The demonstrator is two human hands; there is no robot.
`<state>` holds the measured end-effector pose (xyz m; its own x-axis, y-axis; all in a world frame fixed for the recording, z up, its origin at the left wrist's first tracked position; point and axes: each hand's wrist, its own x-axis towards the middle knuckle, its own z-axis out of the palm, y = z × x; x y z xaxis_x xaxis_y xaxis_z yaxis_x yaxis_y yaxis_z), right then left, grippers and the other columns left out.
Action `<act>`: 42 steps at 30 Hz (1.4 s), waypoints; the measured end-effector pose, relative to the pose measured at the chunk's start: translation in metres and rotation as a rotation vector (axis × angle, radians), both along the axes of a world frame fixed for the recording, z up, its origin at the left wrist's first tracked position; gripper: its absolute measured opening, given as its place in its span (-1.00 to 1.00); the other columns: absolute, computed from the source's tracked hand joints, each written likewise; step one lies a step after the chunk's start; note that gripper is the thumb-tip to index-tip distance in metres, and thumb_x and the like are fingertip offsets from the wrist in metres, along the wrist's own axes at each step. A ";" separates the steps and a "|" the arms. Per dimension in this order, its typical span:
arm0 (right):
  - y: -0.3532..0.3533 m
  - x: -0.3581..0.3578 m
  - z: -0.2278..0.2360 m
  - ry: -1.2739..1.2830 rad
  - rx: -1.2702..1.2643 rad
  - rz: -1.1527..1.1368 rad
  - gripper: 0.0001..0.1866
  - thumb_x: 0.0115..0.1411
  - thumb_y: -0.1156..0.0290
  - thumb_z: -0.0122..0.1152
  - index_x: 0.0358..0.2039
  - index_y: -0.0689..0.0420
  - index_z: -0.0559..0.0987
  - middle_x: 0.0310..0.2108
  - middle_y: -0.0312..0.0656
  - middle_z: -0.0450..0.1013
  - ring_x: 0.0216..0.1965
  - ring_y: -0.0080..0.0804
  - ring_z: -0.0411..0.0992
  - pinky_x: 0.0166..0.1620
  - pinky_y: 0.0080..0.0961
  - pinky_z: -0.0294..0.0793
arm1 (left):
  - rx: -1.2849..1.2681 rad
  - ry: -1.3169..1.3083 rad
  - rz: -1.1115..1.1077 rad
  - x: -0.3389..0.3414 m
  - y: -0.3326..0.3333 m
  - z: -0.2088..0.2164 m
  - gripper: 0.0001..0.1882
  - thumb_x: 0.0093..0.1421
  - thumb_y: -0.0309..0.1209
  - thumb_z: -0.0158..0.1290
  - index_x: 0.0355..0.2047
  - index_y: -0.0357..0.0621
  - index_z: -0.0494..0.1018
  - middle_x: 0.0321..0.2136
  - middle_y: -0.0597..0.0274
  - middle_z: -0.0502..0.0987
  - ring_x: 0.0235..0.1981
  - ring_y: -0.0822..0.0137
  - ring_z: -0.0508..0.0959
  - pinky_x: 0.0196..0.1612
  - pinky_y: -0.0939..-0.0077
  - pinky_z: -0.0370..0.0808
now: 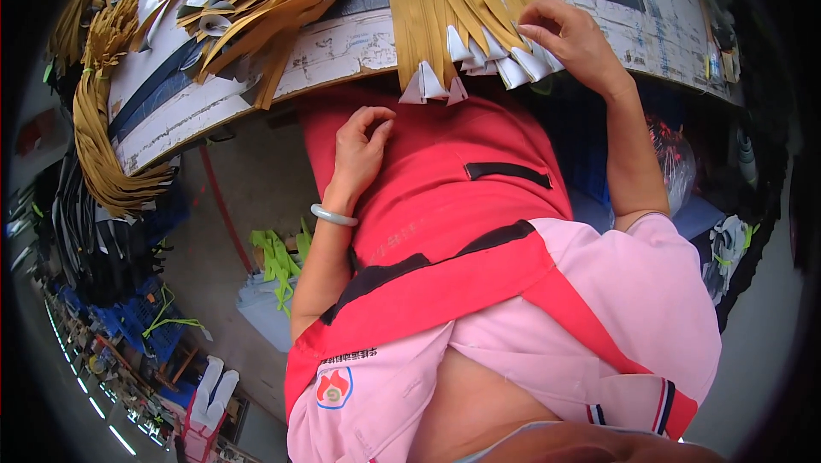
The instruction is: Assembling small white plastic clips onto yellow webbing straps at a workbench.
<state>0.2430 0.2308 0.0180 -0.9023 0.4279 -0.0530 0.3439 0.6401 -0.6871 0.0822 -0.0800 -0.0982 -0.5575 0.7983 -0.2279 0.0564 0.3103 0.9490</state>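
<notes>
Long flat golden-tan straps (432, 14) lie side by side over the near edge of the table, their ends carrying folded white tips (425, 84). Over the pink-red apron, just below the left end of this row, hovers my left hand (361, 148), fingers loosely curled, thumb and forefinger apart, with nothing seen in it. My right hand (575, 42) is bent above the right end of the row, close to the outermost strap and more white tips (522, 68). Its thumb and forefinger stand slightly apart; I see nothing between them. The remaining fingers are partly hidden.
A heap of tan straps with grey ends (256, 5) covers the left of the worn white table (650, 40). A tied tan bundle (103, 112) hangs over its left edge, above dark straps (90, 224). Lime-green straps (275, 262) and a blue crate (141, 318) sit lower left.
</notes>
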 end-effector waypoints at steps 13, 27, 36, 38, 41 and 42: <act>0.001 0.029 -0.002 -0.240 -0.134 -0.079 -0.77 0.25 0.32 0.21 -0.29 0.27 0.57 -0.47 -0.31 0.45 -0.40 -0.59 0.37 -0.28 -0.61 0.38 | 0.021 0.117 -0.048 0.005 -0.002 -0.003 -0.88 0.17 -0.60 0.08 -0.26 -0.26 0.52 -0.40 0.17 0.52 -0.36 0.34 0.54 -0.26 0.54 0.46; -0.028 0.023 0.009 -0.069 -0.177 -0.026 -0.85 0.16 0.43 0.25 -0.42 0.22 0.49 -0.45 -0.32 0.40 -0.41 -0.59 0.35 -0.30 -0.61 0.35 | 0.206 0.234 -0.107 0.003 0.013 0.030 -0.88 0.13 -0.54 0.10 -0.30 -0.22 0.54 -0.35 0.02 0.55 -0.28 0.06 0.58 -0.20 0.32 0.51; -0.047 -0.017 0.032 0.094 -0.174 0.112 -0.87 0.28 0.56 0.11 -0.41 0.21 0.37 -0.41 -0.33 0.22 -0.41 -0.65 0.22 -0.35 -0.72 0.21 | 0.617 0.485 -0.060 0.009 0.112 0.102 -0.82 0.03 -0.38 0.20 -0.34 -0.15 0.55 -0.29 0.06 0.47 -0.24 0.00 0.55 -0.16 0.25 0.50; -0.048 -0.030 0.034 0.095 -0.173 0.112 -0.85 0.28 0.56 0.12 -0.42 0.21 0.37 -0.41 -0.33 0.23 -0.42 -0.64 0.22 -0.35 -0.72 0.21 | 0.628 0.493 -0.064 0.009 0.112 0.100 -0.82 0.01 -0.39 0.22 -0.36 -0.14 0.55 -0.28 0.07 0.47 -0.24 0.02 0.55 -0.17 0.26 0.51; -0.047 -0.043 0.025 0.173 -0.286 0.168 -0.82 0.29 0.54 0.15 -0.45 0.21 0.38 -0.39 -0.34 0.29 -0.46 -0.66 0.23 -0.36 -0.72 0.22 | 0.616 0.472 -0.070 0.004 0.112 0.092 -0.84 -0.03 -0.42 0.24 -0.42 -0.15 0.55 -0.32 0.09 0.48 -0.26 0.04 0.55 -0.20 0.26 0.51; -0.047 -0.045 0.023 0.170 -0.283 0.175 -0.82 0.29 0.54 0.15 -0.45 0.21 0.38 -0.39 -0.34 0.29 -0.46 -0.66 0.23 -0.36 -0.72 0.22 | 0.594 0.454 -0.069 0.003 0.112 0.088 -0.86 -0.05 -0.44 0.26 -0.45 -0.16 0.54 -0.35 0.10 0.49 -0.27 0.04 0.55 -0.21 0.26 0.51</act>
